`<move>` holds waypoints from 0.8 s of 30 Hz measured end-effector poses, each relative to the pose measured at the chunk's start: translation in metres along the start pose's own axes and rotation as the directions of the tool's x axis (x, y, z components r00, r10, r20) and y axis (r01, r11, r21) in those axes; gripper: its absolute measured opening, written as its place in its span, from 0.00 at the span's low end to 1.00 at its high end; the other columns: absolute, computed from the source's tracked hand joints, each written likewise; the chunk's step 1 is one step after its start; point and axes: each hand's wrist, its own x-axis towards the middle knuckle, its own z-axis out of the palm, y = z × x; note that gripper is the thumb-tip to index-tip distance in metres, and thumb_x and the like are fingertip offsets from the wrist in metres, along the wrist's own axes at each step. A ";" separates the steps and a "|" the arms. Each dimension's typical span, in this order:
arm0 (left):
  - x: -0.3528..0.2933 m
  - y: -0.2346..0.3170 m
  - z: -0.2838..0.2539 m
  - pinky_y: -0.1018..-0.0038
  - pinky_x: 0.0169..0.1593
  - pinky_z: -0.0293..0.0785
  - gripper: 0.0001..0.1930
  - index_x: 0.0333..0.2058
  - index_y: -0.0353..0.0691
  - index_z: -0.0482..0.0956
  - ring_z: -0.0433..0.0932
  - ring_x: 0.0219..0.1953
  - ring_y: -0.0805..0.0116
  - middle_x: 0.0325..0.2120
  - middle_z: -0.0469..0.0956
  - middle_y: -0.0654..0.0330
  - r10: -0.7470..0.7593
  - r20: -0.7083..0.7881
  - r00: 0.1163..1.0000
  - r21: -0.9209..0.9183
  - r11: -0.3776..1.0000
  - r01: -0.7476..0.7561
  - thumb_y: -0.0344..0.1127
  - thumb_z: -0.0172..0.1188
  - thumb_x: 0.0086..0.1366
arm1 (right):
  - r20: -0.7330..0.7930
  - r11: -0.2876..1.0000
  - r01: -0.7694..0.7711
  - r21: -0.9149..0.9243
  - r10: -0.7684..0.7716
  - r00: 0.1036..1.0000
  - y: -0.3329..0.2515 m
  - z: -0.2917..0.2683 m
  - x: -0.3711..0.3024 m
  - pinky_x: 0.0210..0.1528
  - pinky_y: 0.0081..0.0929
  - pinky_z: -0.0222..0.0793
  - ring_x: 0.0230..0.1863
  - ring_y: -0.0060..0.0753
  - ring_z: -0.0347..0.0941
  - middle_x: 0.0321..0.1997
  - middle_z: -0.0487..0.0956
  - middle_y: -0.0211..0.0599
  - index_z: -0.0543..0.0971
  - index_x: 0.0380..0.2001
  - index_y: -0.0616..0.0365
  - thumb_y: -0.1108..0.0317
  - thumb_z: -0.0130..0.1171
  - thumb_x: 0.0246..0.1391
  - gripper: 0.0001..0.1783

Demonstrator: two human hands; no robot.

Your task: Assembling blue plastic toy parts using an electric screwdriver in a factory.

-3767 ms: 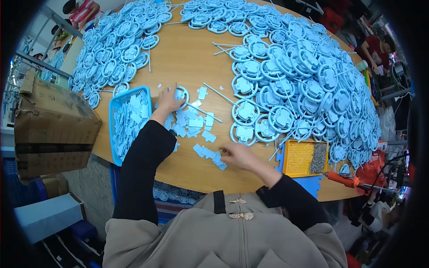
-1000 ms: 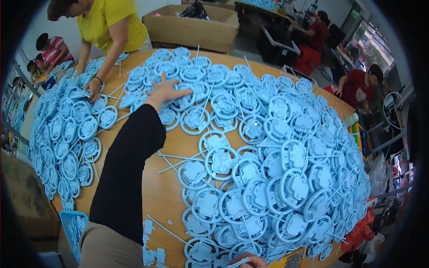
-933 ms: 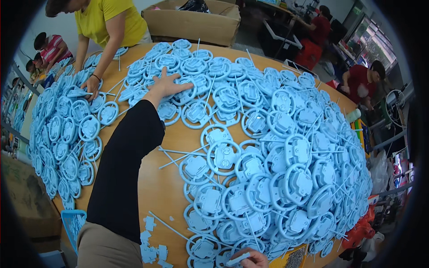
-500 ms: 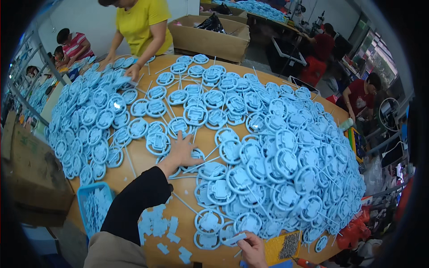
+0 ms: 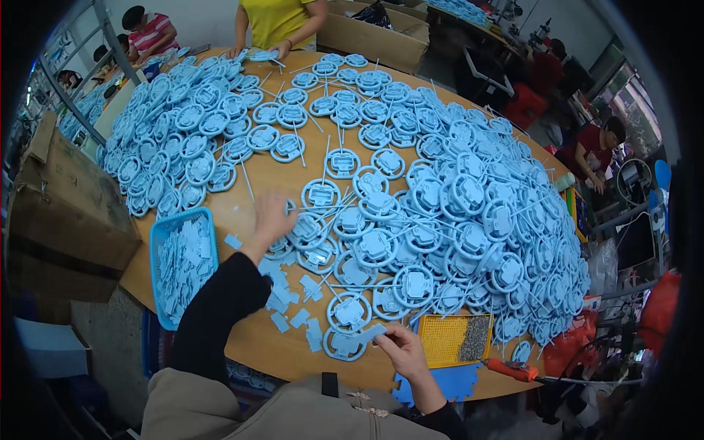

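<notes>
We are pinching a flat blue piece in our right hand, left of the yellow tray; our left hand is blurring beside the heaped blue rings (whether it is gripping anything, we cannot tell).

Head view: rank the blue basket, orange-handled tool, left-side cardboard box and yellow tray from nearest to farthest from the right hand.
From the right hand:
1. Yellow tray, just to its right.
2. Orange-handled tool, farther right, a little lower in the picture.
3. Blue basket, across on the left.
4. Cardboard box, at the far left.
</notes>
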 end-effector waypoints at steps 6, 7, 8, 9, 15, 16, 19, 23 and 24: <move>0.031 -0.036 -0.011 0.59 0.53 0.68 0.42 0.52 0.37 0.70 0.71 0.50 0.46 0.46 0.73 0.42 -0.206 0.275 0.939 0.124 0.976 0.178 0.56 0.69 0.41 | 0.104 0.993 -0.020 -0.119 0.032 0.994 0.018 0.017 -0.011 0.38 0.17 0.66 0.34 0.18 0.71 0.30 0.76 0.29 0.77 0.32 0.65 0.72 0.59 0.53 0.07; 0.031 -0.029 -0.021 0.61 0.52 0.70 0.45 0.51 0.34 0.70 0.73 0.49 0.46 0.46 0.73 0.42 -0.205 0.295 0.933 0.167 0.973 0.160 0.57 0.71 0.37 | 0.107 0.993 -0.027 -0.115 0.040 0.994 0.023 0.017 -0.014 0.38 0.17 0.66 0.34 0.18 0.71 0.30 0.76 0.29 0.77 0.32 0.65 0.72 0.59 0.53 0.07; 0.027 -0.036 -0.024 0.61 0.52 0.70 0.45 0.51 0.34 0.70 0.73 0.49 0.46 0.46 0.73 0.42 -0.212 0.299 0.931 0.174 0.971 0.166 0.57 0.71 0.37 | 0.112 0.992 -0.038 -0.120 0.052 0.992 0.029 0.018 -0.016 0.38 0.17 0.66 0.34 0.18 0.71 0.31 0.76 0.29 0.77 0.32 0.65 0.72 0.59 0.53 0.06; 0.020 -0.046 -0.030 0.64 0.49 0.72 0.46 0.50 0.32 0.71 0.74 0.47 0.48 0.45 0.74 0.43 -0.267 0.269 0.925 0.054 0.963 0.262 0.58 0.72 0.34 | 0.120 0.991 -0.047 -0.124 0.062 0.991 0.034 0.020 -0.018 0.38 0.18 0.67 0.34 0.18 0.72 0.31 0.76 0.30 0.77 0.32 0.64 0.72 0.59 0.53 0.06; -0.055 0.000 -0.086 0.59 0.38 0.79 0.20 0.43 0.40 0.73 0.79 0.37 0.67 0.37 0.78 0.57 -0.371 0.494 0.786 -0.791 0.182 0.583 0.43 0.66 0.55 | 0.048 0.999 -0.035 0.011 0.035 0.998 0.031 0.026 0.010 0.36 0.19 0.69 0.32 0.20 0.73 0.29 0.77 0.31 0.75 0.34 0.66 0.72 0.58 0.53 0.07; -0.077 0.011 -0.074 0.60 0.39 0.78 0.20 0.45 0.42 0.72 0.79 0.38 0.67 0.37 0.77 0.59 -0.363 0.526 0.769 -0.812 0.055 0.581 0.43 0.65 0.56 | 0.001 0.999 -0.040 0.032 0.040 0.999 0.024 0.038 0.019 0.37 0.20 0.69 0.32 0.21 0.73 0.30 0.78 0.33 0.75 0.34 0.67 0.73 0.57 0.53 0.08; -0.133 0.068 -0.062 0.61 0.40 0.77 0.20 0.45 0.43 0.69 0.78 0.39 0.66 0.38 0.76 0.60 -0.302 0.537 0.787 -0.842 -0.236 0.484 0.41 0.64 0.58 | 0.045 0.965 -0.080 0.248 0.071 0.996 0.007 0.072 0.047 0.36 0.21 0.72 0.32 0.23 0.75 0.31 0.79 0.36 0.75 0.34 0.67 0.71 0.59 0.53 0.09; -0.167 0.117 -0.062 0.65 0.42 0.75 0.18 0.45 0.43 0.66 0.75 0.42 0.67 0.41 0.74 0.60 -0.314 0.475 0.822 -0.831 -0.469 0.301 0.38 0.62 0.61 | 0.011 0.951 -0.135 0.279 0.138 0.990 0.010 0.085 0.059 0.31 0.19 0.72 0.26 0.23 0.75 0.29 0.79 0.35 0.75 0.32 0.62 0.69 0.58 0.55 0.07; -0.172 0.125 -0.062 0.65 0.42 0.75 0.18 0.45 0.43 0.66 0.75 0.42 0.67 0.41 0.74 0.60 -0.301 0.485 0.821 -0.822 -0.477 0.310 0.38 0.62 0.61 | 0.010 0.936 -0.147 0.318 0.152 0.988 0.013 0.082 0.058 0.31 0.19 0.72 0.25 0.22 0.75 0.28 0.79 0.35 0.75 0.31 0.61 0.68 0.58 0.55 0.07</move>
